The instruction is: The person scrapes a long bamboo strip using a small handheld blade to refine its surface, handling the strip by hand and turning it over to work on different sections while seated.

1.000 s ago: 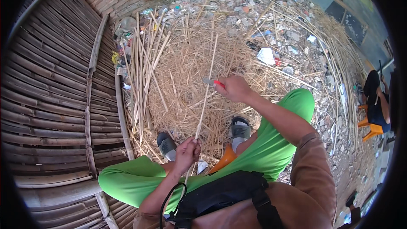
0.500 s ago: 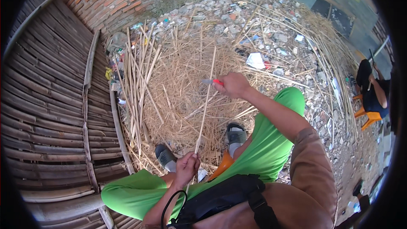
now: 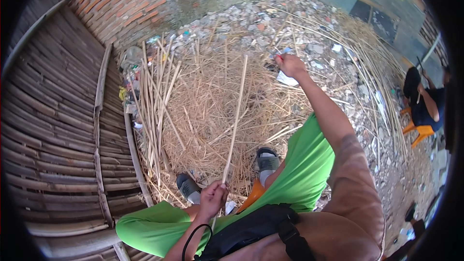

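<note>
A long pale bamboo strip [image 3: 236, 116] slants up and away from my lap, over the shavings. My left hand [image 3: 213, 198] is closed around its near part, just above my green-clad legs. Out to the far right of the strip, my right hand [image 3: 291, 65] is closed on a red-handled knife [image 3: 279, 58]. Only a bit of the red handle shows; the blade cannot be made out. The knife is apart from the strip. Beneath lies a broad heap of straw-coloured shavings [image 3: 203, 101].
Cut bamboo strips [image 3: 157, 106] lie in a bundle at the left, beside a bamboo slat wall [image 3: 53, 135]. Longer strips [image 3: 369, 75] lie on rubble at the right. A brick wall [image 3: 130, 5] stands behind. Another person [image 3: 430, 101] sits on an orange stool [image 3: 418, 130] at far right.
My right hand has moved away from the strip, outward and to the right, taking the red-handled knife along. My left hand still grips the strip in nearly the same place.
</note>
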Available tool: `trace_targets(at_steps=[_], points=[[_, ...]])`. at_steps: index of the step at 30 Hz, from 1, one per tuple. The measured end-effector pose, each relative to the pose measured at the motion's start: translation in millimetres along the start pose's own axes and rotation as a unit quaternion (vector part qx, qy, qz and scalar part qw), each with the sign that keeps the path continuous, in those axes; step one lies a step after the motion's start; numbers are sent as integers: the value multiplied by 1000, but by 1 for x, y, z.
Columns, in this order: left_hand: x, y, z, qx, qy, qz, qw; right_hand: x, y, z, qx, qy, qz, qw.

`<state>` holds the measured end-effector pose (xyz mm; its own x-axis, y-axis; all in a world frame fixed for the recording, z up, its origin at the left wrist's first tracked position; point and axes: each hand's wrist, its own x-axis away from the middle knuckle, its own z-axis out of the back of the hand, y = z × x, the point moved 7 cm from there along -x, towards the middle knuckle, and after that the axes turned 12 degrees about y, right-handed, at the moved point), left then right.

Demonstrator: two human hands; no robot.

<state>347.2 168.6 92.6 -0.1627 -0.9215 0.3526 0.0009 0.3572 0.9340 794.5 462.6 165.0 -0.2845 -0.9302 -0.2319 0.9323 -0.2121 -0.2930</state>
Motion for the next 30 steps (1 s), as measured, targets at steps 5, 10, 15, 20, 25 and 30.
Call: trace_targets(at_steps=[5, 10, 15, 20, 25, 30], points=[[-13, -2, 12, 79, 50, 24, 995, 55, -84, -11, -169, -22, 68, 983], [-19, 0, 16, 89, 71, -1, 994, 89, -107, -56, -219, -66, 65, 971], [-19, -3, 7, 41, 95, -8, 995, 94, -97, -110, -402, -124, -6, 907], [-8, -13, 2, -6, 73, -16, 997, 101, -140, -92, -613, -192, -121, 757], [-3, -8, 0, -5, 77, -29, 997, 102, -142, -89, -660, -193, -132, 714], [-5, -14, 0, -58, 69, -86, 992, 105, -136, -91, -656, -188, -138, 718]])
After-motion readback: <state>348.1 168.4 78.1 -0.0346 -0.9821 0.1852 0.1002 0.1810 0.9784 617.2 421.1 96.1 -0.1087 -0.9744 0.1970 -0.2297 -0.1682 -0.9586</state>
